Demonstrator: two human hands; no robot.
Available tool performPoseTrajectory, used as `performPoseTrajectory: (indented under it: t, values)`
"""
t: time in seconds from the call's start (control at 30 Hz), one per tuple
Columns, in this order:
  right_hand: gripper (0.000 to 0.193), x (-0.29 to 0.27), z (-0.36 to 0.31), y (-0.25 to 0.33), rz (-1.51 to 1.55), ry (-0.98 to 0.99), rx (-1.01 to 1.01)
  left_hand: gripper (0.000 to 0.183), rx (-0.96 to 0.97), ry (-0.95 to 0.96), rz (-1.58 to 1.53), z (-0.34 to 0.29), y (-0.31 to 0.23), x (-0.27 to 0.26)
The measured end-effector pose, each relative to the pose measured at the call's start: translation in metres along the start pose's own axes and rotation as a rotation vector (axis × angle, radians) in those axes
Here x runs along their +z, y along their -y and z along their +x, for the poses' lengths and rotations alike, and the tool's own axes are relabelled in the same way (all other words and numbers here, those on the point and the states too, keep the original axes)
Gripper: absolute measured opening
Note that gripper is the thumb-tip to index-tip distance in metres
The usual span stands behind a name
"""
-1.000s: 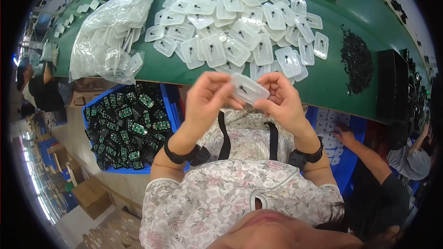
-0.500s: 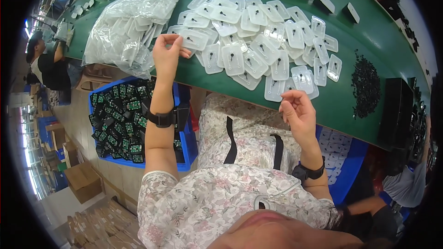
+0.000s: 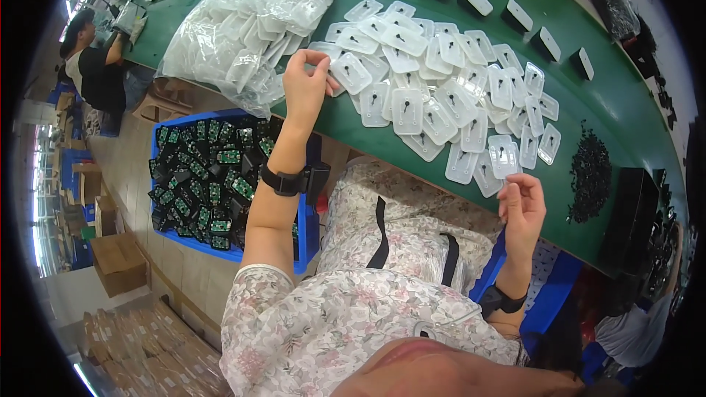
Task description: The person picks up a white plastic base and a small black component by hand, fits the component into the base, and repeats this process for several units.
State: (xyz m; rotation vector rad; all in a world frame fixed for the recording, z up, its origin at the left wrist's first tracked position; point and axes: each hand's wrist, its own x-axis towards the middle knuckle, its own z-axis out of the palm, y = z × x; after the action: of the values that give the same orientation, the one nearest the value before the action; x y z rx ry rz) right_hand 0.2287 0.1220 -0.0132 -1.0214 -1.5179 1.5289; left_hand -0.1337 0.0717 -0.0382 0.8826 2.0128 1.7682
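Note:
My left hand is at the near left edge of a heap of translucent white plastic plates, each with a small black piece on it. Its fingers pinch the edge of one plate, which is tilted at the heap's side. At the heap's near right corner is my right hand, with thumb and fingers curled together. Its fingertips are right beside another plate; whether they hold anything small is hidden. Both wrists wear black bands.
A clear bag of white plates lies left of the heap. Small black parts are piled at the right. Black boxes with white tops line the far side. A blue crate of green circuit boards stands lower left. A co-worker works far left.
The view has shifted, so the bench things appear farther right. My left hand remains at its plate, whose angle has turned. The right hand's fingers have drawn together beside the near right plates.

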Motion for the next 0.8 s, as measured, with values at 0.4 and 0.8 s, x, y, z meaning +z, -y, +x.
performPoseTrajectory:
  t: [0.4, 0.8]
  values:
    - [0.021, -0.107, 0.044, -0.004, -0.571, -0.705, -0.428, 0.017, 0.519, -0.569, 1.153, 0.055, -0.007, -0.091]
    - [0.016, -0.200, 0.095, -0.040, -1.285, -0.610, -0.134, 0.020, 0.571, -0.405, 1.092, 0.062, 0.000, -0.097]
